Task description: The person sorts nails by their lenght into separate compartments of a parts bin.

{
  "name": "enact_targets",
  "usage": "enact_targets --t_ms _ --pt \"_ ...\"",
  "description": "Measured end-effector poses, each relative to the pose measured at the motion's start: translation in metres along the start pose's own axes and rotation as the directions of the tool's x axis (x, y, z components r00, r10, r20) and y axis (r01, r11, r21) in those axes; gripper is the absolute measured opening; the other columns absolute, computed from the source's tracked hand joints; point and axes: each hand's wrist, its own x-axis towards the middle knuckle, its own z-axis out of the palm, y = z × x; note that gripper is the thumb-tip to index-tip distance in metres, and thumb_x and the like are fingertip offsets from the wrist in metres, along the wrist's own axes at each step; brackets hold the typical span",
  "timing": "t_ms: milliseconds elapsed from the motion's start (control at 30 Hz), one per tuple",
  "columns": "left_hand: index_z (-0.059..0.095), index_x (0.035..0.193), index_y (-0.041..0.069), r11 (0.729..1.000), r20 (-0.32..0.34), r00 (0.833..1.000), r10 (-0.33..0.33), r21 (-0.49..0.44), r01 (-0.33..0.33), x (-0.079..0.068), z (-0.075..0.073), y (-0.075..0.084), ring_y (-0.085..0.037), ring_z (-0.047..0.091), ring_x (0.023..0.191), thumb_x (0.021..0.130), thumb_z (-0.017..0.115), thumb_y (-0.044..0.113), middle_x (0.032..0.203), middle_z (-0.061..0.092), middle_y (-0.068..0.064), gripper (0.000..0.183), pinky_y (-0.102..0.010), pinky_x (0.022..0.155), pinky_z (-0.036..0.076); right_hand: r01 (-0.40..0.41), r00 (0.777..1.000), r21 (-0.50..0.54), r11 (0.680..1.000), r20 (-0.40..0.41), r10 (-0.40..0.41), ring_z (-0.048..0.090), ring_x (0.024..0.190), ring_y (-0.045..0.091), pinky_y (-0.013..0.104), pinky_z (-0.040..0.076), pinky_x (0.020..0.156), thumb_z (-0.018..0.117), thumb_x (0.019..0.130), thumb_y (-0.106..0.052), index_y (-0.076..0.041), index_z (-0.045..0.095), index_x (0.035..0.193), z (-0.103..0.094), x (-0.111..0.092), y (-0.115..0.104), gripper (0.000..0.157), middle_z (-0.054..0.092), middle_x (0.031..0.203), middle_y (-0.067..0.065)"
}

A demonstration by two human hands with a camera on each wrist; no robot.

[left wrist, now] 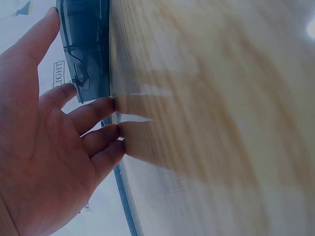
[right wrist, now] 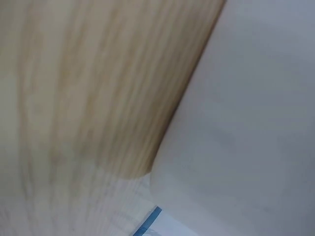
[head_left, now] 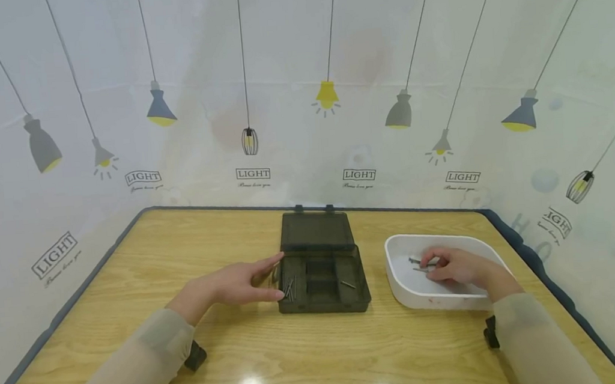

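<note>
A dark, see-through compartment box (head_left: 324, 304) lies with its lid (head_left: 316, 230) folded back. Several thin metal screws (head_left: 291, 288) lie in its left compartment, and one screw (head_left: 348, 284) in the right one. At the box's left edge is my left hand (head_left: 239, 283), thumb and fingers spread, fingertips right at the side wall; the left wrist view shows its bare palm (left wrist: 54, 147). My right hand (head_left: 457, 266) reaches into a white tray (head_left: 413, 298), fingers bent down over a few screws (head_left: 415, 260). I cannot tell whether it pinches one.
The wooden table (head_left: 234, 360) ends at a dark edge before a wall covering (head_left: 290, 109) printed with lamps. The tray stands to the right of the box, a strip of table between them. In the right wrist view, the tray's outer wall (right wrist: 236, 128) fills the right side.
</note>
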Motion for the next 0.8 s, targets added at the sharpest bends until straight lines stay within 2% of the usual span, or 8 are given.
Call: enact_targets --t_ms 300,800 --pt "0.012 0.178 0.035 1.000 0.005 1.000 0.005 0.000 -0.005 0.000 0.000 0.000 -0.037 0.041 0.163 0.100 0.063 0.076 0.180 0.034 -0.009 0.103 -0.059 0.133 0.035 -0.077 0.996 -0.027 0.997 -0.045 0.075 0.055 0.086 0.022 0.031 0.046 0.076 0.075 0.104 -0.014 -0.008 0.069 0.119 0.005 -0.001 -0.009 0.018 0.059 0.097 0.004" --pt "0.012 0.178 0.036 1.000 0.016 1.000 0.008 -0.024 -0.007 -0.002 -0.001 0.000 -0.036 0.041 0.163 0.099 0.064 0.075 0.180 0.033 -0.008 0.103 -0.059 0.133 0.035 -0.061 0.997 -0.085 0.995 -0.049 0.057 0.055 0.083 0.021 0.031 0.046 0.073 0.075 0.105 -0.018 -0.009 0.070 0.112 0.005 0.000 -0.007 0.013 0.060 0.091 0.002"
